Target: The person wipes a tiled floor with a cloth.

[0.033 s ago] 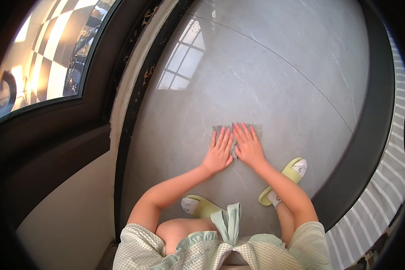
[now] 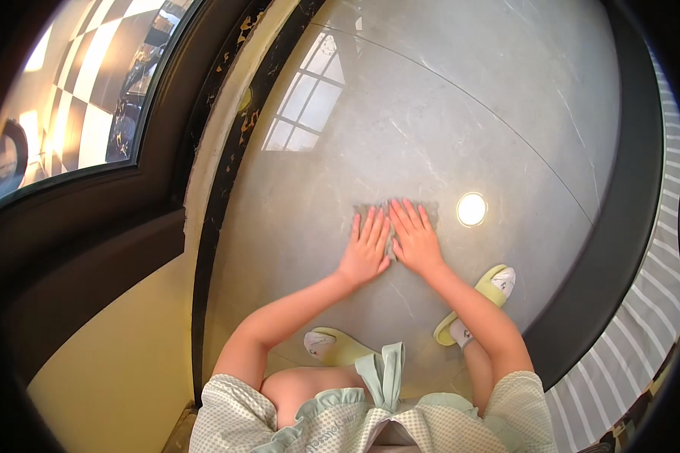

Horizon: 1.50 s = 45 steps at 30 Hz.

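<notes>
On the glossy grey floor lies a thin grey cloth (image 2: 432,208), its ragged edges showing past my fingertips. My left hand (image 2: 366,245) rests flat on the cloth's left half, fingers stretched forward and slightly apart. Beside it my right hand (image 2: 416,240) presses flat on the right half, fingers also spread. The two thumbs point toward each other with a narrow strip of cloth between them. Most of the cloth is hidden beneath my palms and fingers.
My feet wear yellow-green slippers, one right slipper (image 2: 472,302) and one left slipper (image 2: 340,346). A dark door frame (image 2: 91,219) with a glass pane stands at left. Along the right runs a dark bed base (image 2: 604,249) under striped grey bedding (image 2: 642,317).
Both hands and the cloth have slid slightly forward. A bright round light reflection now shows on the floor right of my hands, and the lower left wall looks yellower.
</notes>
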Each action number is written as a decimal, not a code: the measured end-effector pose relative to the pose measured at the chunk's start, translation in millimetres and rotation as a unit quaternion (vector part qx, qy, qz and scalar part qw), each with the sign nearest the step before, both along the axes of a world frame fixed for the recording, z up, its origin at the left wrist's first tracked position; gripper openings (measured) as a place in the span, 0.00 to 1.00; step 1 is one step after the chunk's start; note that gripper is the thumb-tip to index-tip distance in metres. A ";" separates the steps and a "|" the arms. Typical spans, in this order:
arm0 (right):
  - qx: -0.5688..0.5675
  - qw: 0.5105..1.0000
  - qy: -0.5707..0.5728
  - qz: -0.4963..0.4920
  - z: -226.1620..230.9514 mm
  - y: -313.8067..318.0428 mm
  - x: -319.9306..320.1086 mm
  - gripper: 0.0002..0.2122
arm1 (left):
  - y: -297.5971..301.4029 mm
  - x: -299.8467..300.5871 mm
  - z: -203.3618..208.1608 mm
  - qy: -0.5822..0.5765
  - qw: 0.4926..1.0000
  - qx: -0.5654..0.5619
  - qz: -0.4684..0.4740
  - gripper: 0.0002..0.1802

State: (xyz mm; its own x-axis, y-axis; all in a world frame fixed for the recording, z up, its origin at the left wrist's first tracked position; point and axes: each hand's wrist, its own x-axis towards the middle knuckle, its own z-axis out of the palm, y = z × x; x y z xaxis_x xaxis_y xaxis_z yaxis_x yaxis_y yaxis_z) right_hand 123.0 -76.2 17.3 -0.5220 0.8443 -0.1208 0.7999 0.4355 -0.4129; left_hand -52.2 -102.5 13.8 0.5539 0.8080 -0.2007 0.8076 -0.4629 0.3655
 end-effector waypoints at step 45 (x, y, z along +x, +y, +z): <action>0.073 0.991 0.001 -0.109 -7.6 68.1 10.0 0.29 | 90.4 26.3 0.6 -0.006 0.996 0.068 0.057 0.42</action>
State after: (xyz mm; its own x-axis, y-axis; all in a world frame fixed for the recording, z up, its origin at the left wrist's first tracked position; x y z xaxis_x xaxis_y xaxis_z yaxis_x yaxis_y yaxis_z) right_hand 133.0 -8.0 9.7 -0.3251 0.9456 0.0125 0.8811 0.3077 -0.3591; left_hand -25.9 -12.1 14.4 0.4582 0.8853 -0.0796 0.8539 -0.4135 0.3160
